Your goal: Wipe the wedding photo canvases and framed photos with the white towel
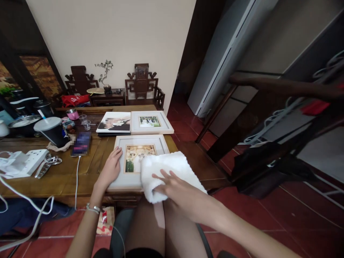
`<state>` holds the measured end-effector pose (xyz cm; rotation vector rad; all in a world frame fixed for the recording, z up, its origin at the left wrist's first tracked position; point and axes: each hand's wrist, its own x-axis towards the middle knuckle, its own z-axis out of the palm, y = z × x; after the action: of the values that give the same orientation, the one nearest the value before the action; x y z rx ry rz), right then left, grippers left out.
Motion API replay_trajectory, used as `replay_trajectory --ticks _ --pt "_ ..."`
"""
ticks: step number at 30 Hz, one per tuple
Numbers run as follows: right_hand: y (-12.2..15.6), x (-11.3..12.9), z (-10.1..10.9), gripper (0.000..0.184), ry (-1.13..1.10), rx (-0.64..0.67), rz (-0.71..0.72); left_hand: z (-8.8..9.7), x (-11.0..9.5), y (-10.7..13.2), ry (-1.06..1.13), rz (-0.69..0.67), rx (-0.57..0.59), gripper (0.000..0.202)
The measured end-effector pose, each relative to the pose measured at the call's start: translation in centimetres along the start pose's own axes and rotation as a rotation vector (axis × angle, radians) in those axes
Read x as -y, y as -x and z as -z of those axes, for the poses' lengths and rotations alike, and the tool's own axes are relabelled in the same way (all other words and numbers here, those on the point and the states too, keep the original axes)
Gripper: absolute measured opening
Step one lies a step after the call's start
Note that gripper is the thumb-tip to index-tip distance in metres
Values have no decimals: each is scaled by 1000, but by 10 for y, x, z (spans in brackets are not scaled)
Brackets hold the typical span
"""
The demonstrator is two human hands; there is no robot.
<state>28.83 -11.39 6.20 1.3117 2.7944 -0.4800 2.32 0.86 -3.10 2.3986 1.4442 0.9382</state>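
A white-framed photo (134, 143) lies flat at the near edge of the wooden table (88, 168). My left hand (110, 167) rests flat on the frame's left side, fingers together and stretched out. My right hand (172, 186) presses a folded white towel (166, 168) onto the frame's right part, fingers spread over the cloth. The towel hides the frame's lower right corner.
Behind the near frame lie a second framed photo (150, 122) and a photo album (114, 123). To the left sit a phone (81, 143) on a cable, a power strip (33, 160), a black cup (53, 130) and bowls. Red tile floor and a dark rack (268, 143) lie to the right.
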Motion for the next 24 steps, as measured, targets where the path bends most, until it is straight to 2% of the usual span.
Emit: replay_trajectory --ticks 3,5,8,10,12,15,18,21,24 --pt "-28 -14 -12 62 68 -92 -62 2 -3 0 -11 8 20 44" --pt "-56 -37 -16 61 117 -193 -99 3 -5 0 0 13 30 43" --pt "-96 -74 -8 61 146 -325 -127 4 -6 -1 15 21 40 44" --pt "-114 -89 -1 59 181 -342 -140 4 -6 0 20 31 40 44" --pt "-121 -92 1 53 227 -322 -141 3 -6 0 22 42 31 44" --pt "-106 -73 -3 49 242 -255 -105 2 -7 1 19 45 14 44" --pt "-64 -41 -3 49 158 -142 -32 1 -7 2 24 42 3 44" --pt "-20 -12 7 49 11 -23 57 -1 -7 2 43 38 -13 43" --pt "-3 3 10 53 -77 10 130 0 -7 1 76 48 -20 42"
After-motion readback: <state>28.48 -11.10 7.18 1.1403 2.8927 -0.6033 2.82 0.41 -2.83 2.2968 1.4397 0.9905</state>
